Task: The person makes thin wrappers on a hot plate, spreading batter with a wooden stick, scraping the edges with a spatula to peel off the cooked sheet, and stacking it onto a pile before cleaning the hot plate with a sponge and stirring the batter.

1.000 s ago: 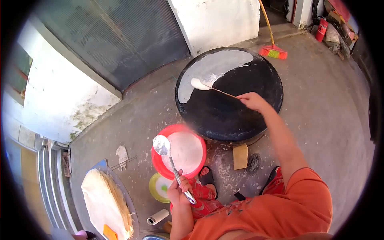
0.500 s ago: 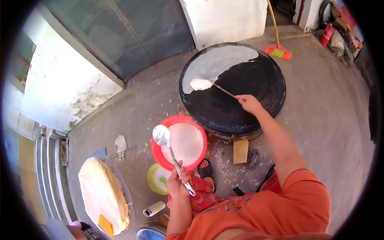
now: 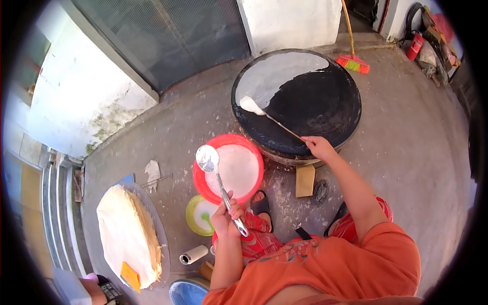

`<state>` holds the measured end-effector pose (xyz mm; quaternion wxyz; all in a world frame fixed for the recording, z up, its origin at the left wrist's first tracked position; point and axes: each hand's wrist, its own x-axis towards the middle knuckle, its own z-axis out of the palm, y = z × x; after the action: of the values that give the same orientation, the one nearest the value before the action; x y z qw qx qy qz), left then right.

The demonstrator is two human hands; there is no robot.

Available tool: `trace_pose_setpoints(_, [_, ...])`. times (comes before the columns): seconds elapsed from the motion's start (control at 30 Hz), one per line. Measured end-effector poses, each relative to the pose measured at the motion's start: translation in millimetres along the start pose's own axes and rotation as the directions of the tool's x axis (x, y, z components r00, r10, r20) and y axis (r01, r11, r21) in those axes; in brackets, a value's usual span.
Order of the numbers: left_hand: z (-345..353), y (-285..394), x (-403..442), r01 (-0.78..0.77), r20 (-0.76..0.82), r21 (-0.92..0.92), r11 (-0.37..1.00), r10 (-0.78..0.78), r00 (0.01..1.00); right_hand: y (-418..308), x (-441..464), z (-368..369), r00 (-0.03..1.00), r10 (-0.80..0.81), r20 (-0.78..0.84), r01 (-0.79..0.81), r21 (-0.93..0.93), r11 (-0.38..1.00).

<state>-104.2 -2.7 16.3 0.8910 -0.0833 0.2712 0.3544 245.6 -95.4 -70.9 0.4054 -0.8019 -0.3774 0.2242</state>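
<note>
My right hand grips the thin handle of a spreader, whose white, batter-coated end rests on the left part of a big round black griddle. A pale layer of batter covers the griddle's upper left. My left hand is wrapped around the handle of a metal ladle, its bowl held up over the edge of a red basin of white batter. Below the basin, a yellow-green bowl holds white liquid and something green.
At lower left, a thick stack of thin pale sheets lies on a round board, with an orange scraper on it. A blue bucket and a white roll sit near my left arm. A broom stands beyond the griddle.
The spreader's coated end has shifted slightly on the griddle, and its angle has changed. My left hand still holds the ladle. The view has shifted, bringing more of the blue bucket into sight.
</note>
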Motion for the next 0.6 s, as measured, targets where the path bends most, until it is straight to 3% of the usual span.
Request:
trace_pose_setpoints(0.1, [-5.9, 6.5, -4.4, 0.009, -0.003, -0.012, 1.000, -0.009, 1.000, -29.8, -58.8, -7.1, 0.983, 0.166, 0.076, -0.154, -0.145, 0.977])
trace_pose_setpoints(0.23, [-16.4, 18.6, -8.3, 0.028, 0.036, -0.042, 0.999, -0.026, 0.999, -16.4, -107.8, 11.6, 0.977, 0.129, 0.170, -0.096, -0.188, 0.977])
trace_pose_setpoints(0.3, [-17.9, 21.8, -12.8, 0.036, 0.034, -0.038, 0.999, -0.034, 0.999, -16.3, -107.9, 39.4, 0.993, 0.007, -0.116, -0.063, -0.486, 0.872])
trace_pose_setpoints(0.33, [-18.3, 22.9, -14.2, 0.035, 0.031, -0.040, 0.999, -0.034, 0.999, -20.4, -98.8, 53.7, 0.983, -0.096, -0.156, 0.007, -0.490, 0.872])
trace_pose_setpoints(0.4, [-18.0, 26.1, -15.9, 0.053, 0.065, -0.036, 0.998, -0.051, 0.997, -69.1, -70.5, 76.9, 0.977, -0.115, -0.178, 0.018, -0.470, 0.883])
trace_pose_setpoints(0.5, [-18.8, 29.5, -16.8, 0.053, 0.064, -0.005, 0.999, -0.052, 0.997, -106.0, -12.1, 130.0, 0.972, -0.213, -0.102, 0.129, -0.526, 0.841])
trace_pose_setpoints(0.6, [-15.2, 29.8, -20.1, 0.026, 0.038, 0.033, 0.999, -0.027, 0.999, -122.1, 44.3, 183.2, 0.996, -0.090, 0.004, 0.076, -0.577, 0.813])
